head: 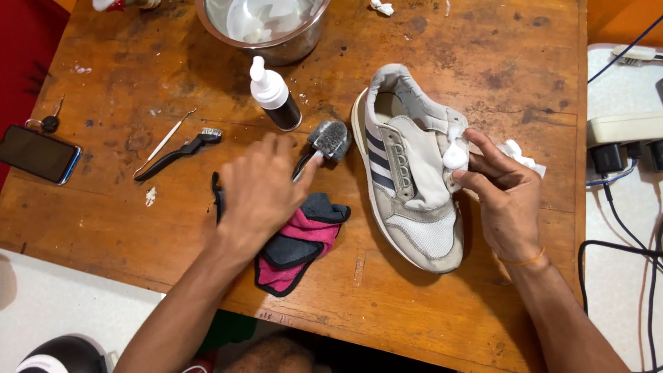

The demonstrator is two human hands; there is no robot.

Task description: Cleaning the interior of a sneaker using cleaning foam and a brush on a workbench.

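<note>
Sneaker: a worn white and grey sneaker with dark side stripes lay on its side on the scuffed wooden table, heel toward the far edge and toe toward the person.
Right hand: the right hand rested against the shoe's upper edge, thumb and forefinger pinched narrowly on a small white wad pressed to the tongue area; whether this was foam or cloth could not be told.
Left hand: the left hand lay palm down with fingers loosely spread, the fingertips touching the handle of a round grey-bristled brush that sat just left of the sneaker's heel; the hand was closed on nothing.
Under the left hand: a pink and dark grey cloth lay partly beneath the palm, near the sneaker's sole.
Containers: a steel bowl at the far edge held cloudy water with white foam; its top was cut off by the frame. A small dark bottle with a white nozzle cap stood upright between the bowl and the brush.
Other tools: a black-handled small brush and a thin metal pick lay left of the hand, a phone and a key farther left.
Hard to make out: a crumpled white scrap was half hidden behind the right fingers.
</note>
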